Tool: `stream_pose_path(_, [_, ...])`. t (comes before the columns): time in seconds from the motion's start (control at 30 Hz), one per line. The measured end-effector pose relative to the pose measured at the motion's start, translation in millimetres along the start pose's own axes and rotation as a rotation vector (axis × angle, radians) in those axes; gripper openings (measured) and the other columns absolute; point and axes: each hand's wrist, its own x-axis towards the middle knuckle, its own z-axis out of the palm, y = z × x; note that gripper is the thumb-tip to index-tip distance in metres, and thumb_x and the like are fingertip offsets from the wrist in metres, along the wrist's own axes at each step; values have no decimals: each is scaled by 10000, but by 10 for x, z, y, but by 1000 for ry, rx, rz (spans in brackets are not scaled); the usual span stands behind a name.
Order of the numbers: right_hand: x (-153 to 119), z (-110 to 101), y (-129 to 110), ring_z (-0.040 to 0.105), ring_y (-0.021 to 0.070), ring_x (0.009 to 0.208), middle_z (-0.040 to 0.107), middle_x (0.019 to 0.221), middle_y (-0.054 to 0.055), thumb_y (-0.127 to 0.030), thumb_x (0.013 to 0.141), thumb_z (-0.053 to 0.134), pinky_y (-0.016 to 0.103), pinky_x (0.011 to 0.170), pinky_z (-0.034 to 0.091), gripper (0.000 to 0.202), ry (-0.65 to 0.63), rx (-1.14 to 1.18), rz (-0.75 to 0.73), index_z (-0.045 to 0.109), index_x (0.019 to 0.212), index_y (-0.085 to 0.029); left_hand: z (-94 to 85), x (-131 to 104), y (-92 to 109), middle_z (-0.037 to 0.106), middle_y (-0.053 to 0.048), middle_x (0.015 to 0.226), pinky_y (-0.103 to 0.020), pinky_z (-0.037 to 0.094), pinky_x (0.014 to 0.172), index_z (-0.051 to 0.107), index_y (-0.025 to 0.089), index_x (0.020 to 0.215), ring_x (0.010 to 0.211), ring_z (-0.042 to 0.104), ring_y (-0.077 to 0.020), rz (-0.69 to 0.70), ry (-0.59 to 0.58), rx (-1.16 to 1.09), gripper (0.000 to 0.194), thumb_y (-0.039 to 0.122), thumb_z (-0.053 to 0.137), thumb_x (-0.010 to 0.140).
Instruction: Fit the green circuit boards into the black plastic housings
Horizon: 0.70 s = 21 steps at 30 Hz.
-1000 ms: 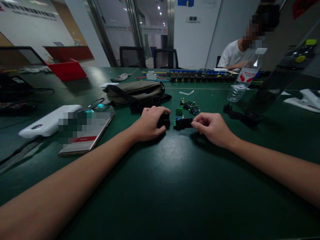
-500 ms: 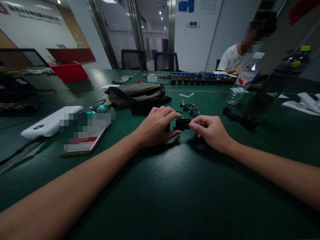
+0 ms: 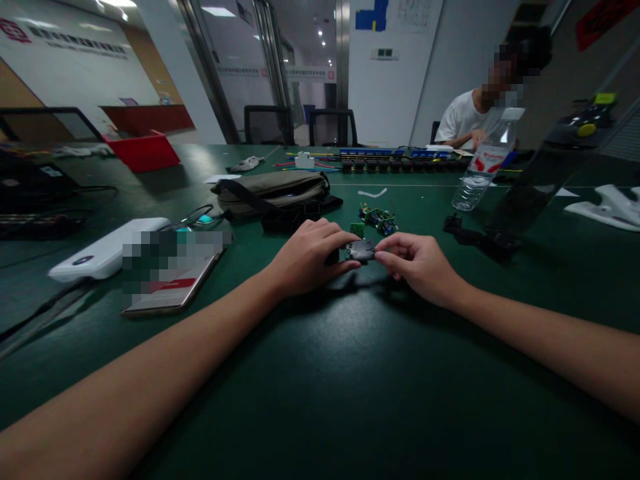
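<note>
A small black rectangular case [image 3: 362, 250] is held just above the table, its broad face turned towards me with a grey sheen. My left hand [image 3: 316, 257] closes round its left part, the thumb along the lower edge and the index finger along the upper one. At the right end, my right hand [image 3: 415, 263] pinches the case between thumb and fingertips, the other fingers curled. Just behind it lies a small green circuit board [image 3: 357, 229]. A cluster of green circuit boards [image 3: 379, 219] rests slightly farther back.
Behind my left hand lie a grey-green pouch [image 3: 275, 193] and black trays [image 3: 290, 217]. A white power bank [image 3: 110, 250] and a phone [image 3: 175, 283] are at left. A water bottle [image 3: 485, 163], a dark bottle [image 3: 545, 167] and a black bracket [image 3: 480, 240] stand right. Someone [image 3: 465, 117] sits opposite.
The black case has been turned between my fingers, so a greyer, broader face now shows. My hands have stayed almost in the same place, and the view has tilted slightly.
</note>
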Motion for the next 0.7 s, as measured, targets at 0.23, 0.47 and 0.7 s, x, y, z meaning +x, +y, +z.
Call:
stream_pose_path(0.23, [-13,-5,-8,501,92,487,586,564,-27,-349,810,700,227,456,380,207,18,-31,-3,714,852,-146,4,-2,-4,686,-81,965,-348,408,782,649,198,1191,893,586,-221,29,42,3,427,510,549,918])
stream_pose_path(0.47, [-3,-10,-23,492,89,485,582,552,-24,-337,809,697,227,457,376,192,16,-49,-9,715,802,-145,13,-6,-11,688,-86,955,-348,399,753,660,188,1171,863,584,-218,54,58,1,401,484,564,918])
stream_pose_path(0.7, [-2,-21,-44,487,87,484,569,549,-28,-332,813,681,229,461,373,193,10,-61,-6,693,780,-142,15,-5,-5,691,-72,951,-335,399,765,652,210,1176,882,586,-213,27,56,-1,396,490,599,901])
